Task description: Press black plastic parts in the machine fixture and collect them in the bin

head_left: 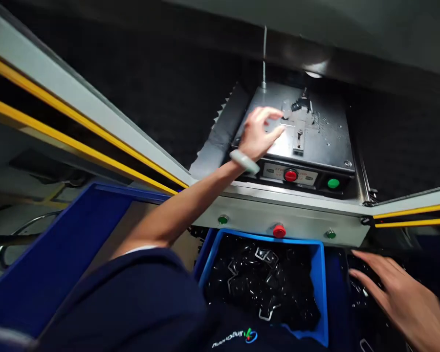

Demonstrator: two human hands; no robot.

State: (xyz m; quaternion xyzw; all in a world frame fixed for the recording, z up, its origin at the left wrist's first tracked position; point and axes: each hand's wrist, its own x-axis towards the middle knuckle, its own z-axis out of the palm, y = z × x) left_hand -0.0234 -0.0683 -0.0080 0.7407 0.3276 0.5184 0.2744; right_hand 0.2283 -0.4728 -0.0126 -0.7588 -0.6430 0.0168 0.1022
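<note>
Left hand (259, 132), upper middle, and right hand (403, 292), lower right, have fingers apart; nearby shiny parts (359, 304) look hard, slippery: edges hold best.

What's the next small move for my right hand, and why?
Probably close the right hand on one of the dark, glossy parts near its fingertips: its thumb and fingers are parted, with nothing visible between them. The left hand is also parted, over the metal plate, so it seems less suited to reach them.
</note>
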